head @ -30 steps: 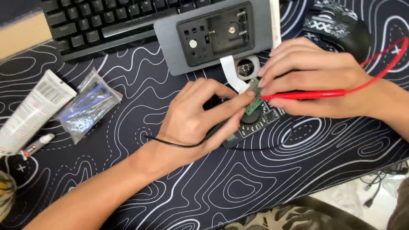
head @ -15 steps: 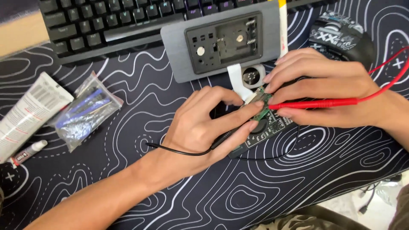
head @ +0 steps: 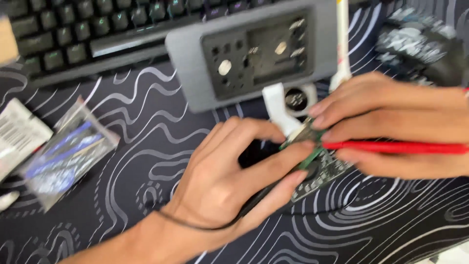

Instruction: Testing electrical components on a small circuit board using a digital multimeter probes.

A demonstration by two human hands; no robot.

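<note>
My left hand (head: 229, 181) grips a small green circuit board (head: 320, 171) between thumb and fingers, and a thin black wire (head: 195, 226) runs under its palm. From the right, my right hand (head: 395, 124) holds a red probe (head: 391, 146) like a pen, its tip against the top of the board. A white plastic bracket (head: 278, 105) with a round black part (head: 296, 99) lies just behind the two hands. Behind that rests a grey housing plate (head: 195, 73) with a dark recessed panel. The frame is blurred.
A black keyboard (head: 73, 39) runs along the back. A clear bag of blue parts (head: 63, 156) and a white tube (head: 17, 134) lie at the left. A black mouse (head: 420, 44) sits at the back right. Everything rests on a black desk mat with white wavy lines (head: 381, 225).
The view has closed in and shifted, so everything looks larger and lower. Both hands keep the same hold on the board and the probe.
</note>
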